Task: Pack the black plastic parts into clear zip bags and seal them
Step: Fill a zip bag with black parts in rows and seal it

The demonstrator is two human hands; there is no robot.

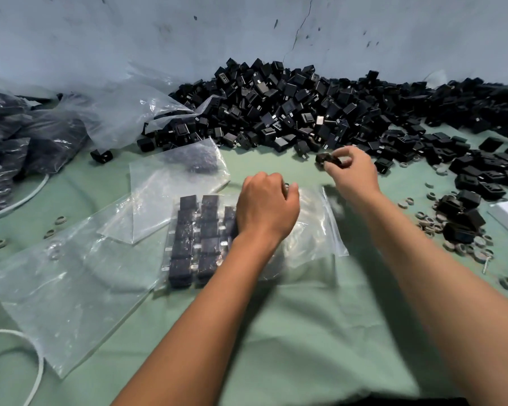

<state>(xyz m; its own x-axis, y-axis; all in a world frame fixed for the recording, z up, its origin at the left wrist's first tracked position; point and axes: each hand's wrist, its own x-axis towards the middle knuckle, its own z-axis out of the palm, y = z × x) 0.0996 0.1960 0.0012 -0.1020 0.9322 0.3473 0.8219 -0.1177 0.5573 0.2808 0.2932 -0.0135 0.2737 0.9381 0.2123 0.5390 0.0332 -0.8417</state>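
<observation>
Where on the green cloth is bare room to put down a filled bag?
Bare green cloth lies near, between the forearms, below the zip bag. A smaller patch lies between that bag and the pile of black parts. The right side is crowded with rings; empty bags cover the left.

Both bare forearms reach fwd. Left hand (267,205) knuckles up, fingers curled under, grip contents hidden. Right hand (353,168) further fwd, fingertips pinching small black part (325,158)
</observation>
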